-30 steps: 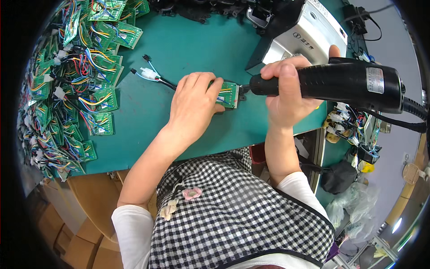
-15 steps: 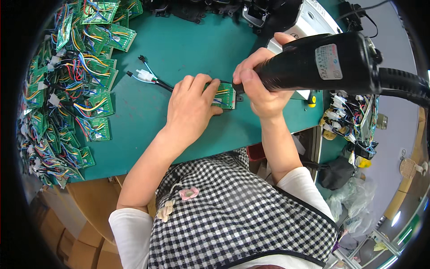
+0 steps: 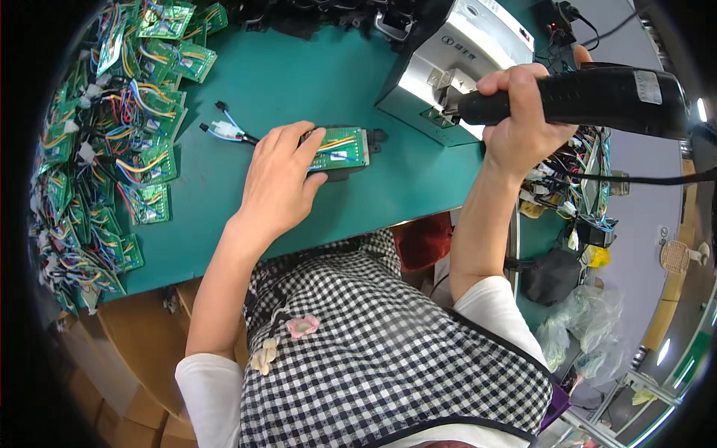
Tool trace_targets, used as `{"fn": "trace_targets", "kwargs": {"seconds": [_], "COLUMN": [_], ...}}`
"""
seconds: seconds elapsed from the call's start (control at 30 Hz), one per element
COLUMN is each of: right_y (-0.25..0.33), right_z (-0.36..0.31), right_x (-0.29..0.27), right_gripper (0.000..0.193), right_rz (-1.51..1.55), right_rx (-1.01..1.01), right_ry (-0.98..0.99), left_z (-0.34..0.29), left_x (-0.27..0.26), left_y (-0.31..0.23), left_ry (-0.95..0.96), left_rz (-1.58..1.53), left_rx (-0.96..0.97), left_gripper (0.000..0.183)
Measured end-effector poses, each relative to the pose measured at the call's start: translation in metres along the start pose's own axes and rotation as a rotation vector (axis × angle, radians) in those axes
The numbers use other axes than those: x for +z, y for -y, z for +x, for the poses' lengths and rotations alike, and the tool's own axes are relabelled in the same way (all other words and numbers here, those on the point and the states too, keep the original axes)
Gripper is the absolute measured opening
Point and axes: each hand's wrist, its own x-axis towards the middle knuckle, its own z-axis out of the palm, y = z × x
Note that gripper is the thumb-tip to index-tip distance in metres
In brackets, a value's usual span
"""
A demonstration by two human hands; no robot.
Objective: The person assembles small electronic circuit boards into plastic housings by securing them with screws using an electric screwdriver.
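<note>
My right hand [image 3: 526, 119] is wrapped around a black electric screwdriver [image 3: 597, 97] with a cable at its rear end. The tool's tip meets the front of a silver, box-shaped screw feeder [image 3: 426, 60]. On the green work mat, my left hand [image 3: 276, 175] holds a green circuit board [image 3: 355, 148], thumb and fingers at its left end. The board sits in a dark plastic housing [image 3: 376, 140], mostly hidden under it. A cable with a white connector [image 3: 224, 129] and small black plugs runs out to the left from beneath my left hand.
Wired green circuit boards [image 3: 157, 160] are heaped along the mat's left side. Dark plastic housings [image 3: 306, 19] line the far edge. More wired boards [image 3: 590, 179] lie at the right beyond the mat, with a black bag [image 3: 551, 276] and clear plastic bags [image 3: 586, 328] nearer me.
My right hand has carried the electric screwdriver from the board's right end, right to the screw feeder. My left hand stays on the board, its thumb more spread; the whole view has shifted slightly.
</note>
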Motion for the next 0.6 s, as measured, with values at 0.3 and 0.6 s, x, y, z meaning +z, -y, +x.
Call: {"fn": "trace_targets", "kwargs": {"seconds": [0.3,0.6], "right_y": [-0.006,-0.030], "right_z": [-0.062,-0.069], "right_x": [0.025,0.029], "right_gripper": [0.076,0.060], "right_rz": [0.203,0.309], "right_rx": [0.202,0.336], "right_ry": [0.051,0.202], "left_z": [-0.001,0.000], "left_x": [0.006,0.006], "left_y": [0.005,0.003], "left_ry": [-0.055,-0.059], "left_rz": [-0.018,-0.040], "left_rx": [0.027,0.018], "left_gripper": [0.046,0.049]}}
